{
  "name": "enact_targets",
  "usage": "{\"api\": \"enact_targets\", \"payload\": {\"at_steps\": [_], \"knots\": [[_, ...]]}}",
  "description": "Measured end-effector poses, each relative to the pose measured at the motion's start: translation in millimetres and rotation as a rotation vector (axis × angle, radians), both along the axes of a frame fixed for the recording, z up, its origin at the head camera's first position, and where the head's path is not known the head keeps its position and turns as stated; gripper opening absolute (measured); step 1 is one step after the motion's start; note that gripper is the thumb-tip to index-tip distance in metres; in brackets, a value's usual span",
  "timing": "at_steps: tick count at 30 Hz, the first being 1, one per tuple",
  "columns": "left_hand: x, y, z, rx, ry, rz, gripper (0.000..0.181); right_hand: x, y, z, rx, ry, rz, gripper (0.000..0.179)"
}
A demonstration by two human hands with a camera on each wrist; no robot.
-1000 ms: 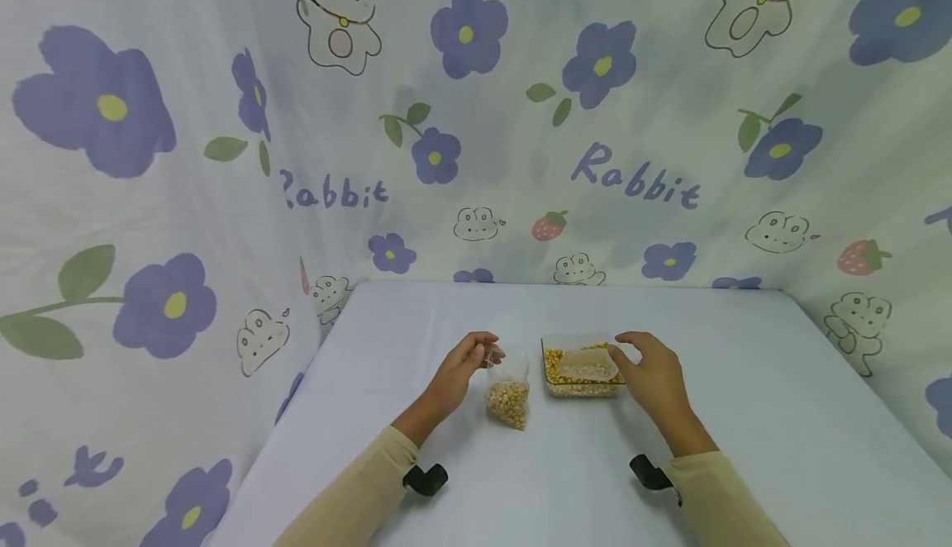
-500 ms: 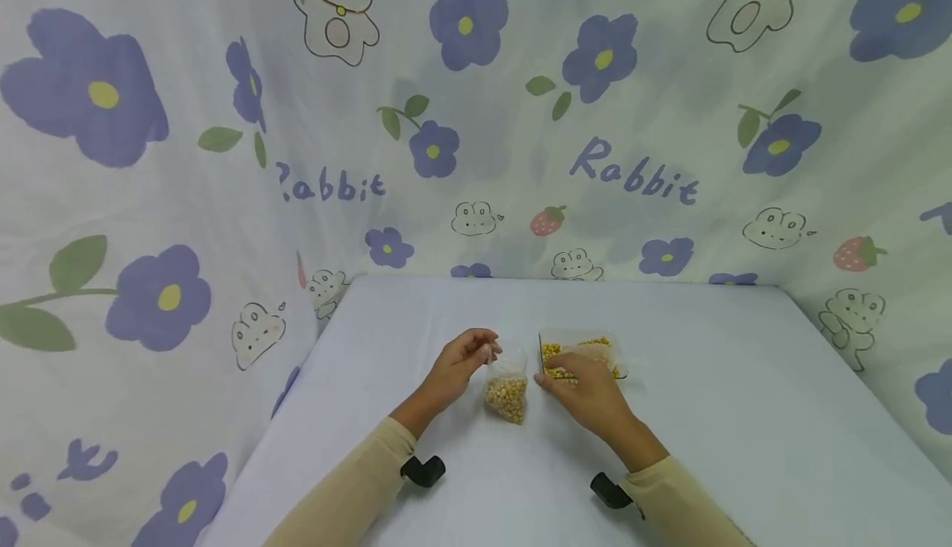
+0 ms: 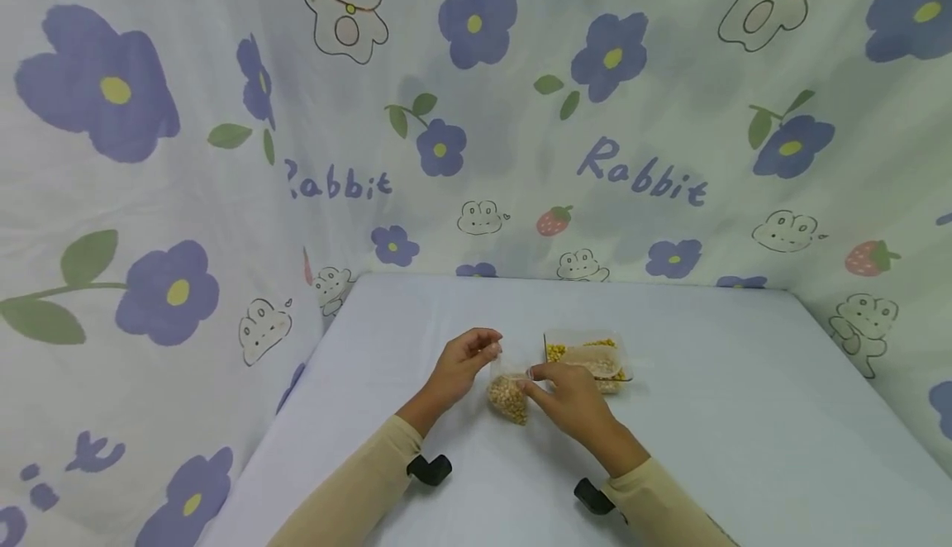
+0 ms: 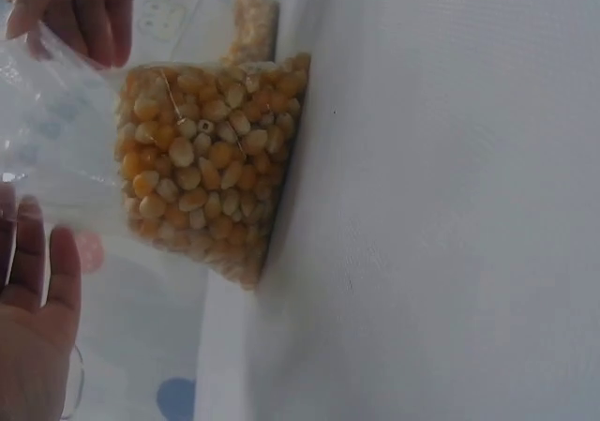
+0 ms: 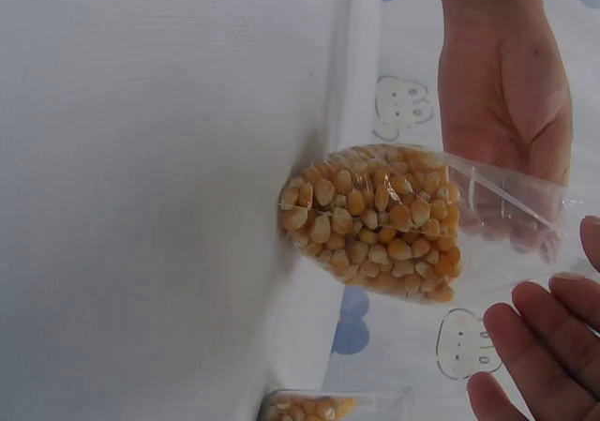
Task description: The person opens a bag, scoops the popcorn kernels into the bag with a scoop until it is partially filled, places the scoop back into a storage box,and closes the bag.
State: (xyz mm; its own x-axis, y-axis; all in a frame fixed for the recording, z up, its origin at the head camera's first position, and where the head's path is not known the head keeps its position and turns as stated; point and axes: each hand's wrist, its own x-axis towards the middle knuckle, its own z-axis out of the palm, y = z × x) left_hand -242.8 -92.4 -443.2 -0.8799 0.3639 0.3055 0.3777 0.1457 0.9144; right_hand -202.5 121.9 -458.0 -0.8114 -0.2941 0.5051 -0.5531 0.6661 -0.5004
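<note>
A clear plastic bag [image 3: 508, 399] holds yellow corn kernels in its lower part and stands on the white table. My left hand [image 3: 461, 368] pinches the bag's upper left edge between thumb and fingers. On the other side, my right hand [image 3: 576, 402] grips the upper right edge, fingertips right at the film. In the left wrist view the kernels [image 4: 202, 154] fill the bag's bottom, while its loose top spreads between both hands. In the right wrist view the left hand [image 5: 506, 112] shows partly through the clear film.
Just right of the bag stands a clear rectangular container [image 3: 629, 365] of corn kernels, with a pale translucent piece [image 3: 595, 355] lying over them. The right hand partly covers its front. A patterned cloth [image 3: 506, 159] hangs behind the white table [image 3: 692, 415].
My right hand has moved left from the container's right side, across its front, to the bag's upper right edge. The left hand has stayed at the bag.
</note>
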Motion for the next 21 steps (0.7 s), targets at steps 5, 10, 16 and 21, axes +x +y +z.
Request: {"api": "enact_targets", "payload": {"at_steps": [5, 10, 16, 21], "knots": [[4.2, -2.3, 3.4, 0.008, 0.018, 0.038, 0.019, -0.3, 4.5, -1.6, -0.014, 0.032, 0.041, 0.01], [2.5, -7.3, -4.5, 0.016, 0.02, 0.045, 0.018, -1.1, 13.4, -2.3, -0.04, 0.078, 0.07, 0.009], [-0.2, -13.4, -19.6, 0.001, 0.035, 0.074, 0.022, -4.9, 24.1, 1.0, -0.072, 0.103, 0.085, 0.009], [12.0, -15.2, -17.1, -0.087, 0.139, 0.118, 0.019, -5.2, 30.9, 3.2, -0.101, 0.058, 0.119, 0.01]]}}
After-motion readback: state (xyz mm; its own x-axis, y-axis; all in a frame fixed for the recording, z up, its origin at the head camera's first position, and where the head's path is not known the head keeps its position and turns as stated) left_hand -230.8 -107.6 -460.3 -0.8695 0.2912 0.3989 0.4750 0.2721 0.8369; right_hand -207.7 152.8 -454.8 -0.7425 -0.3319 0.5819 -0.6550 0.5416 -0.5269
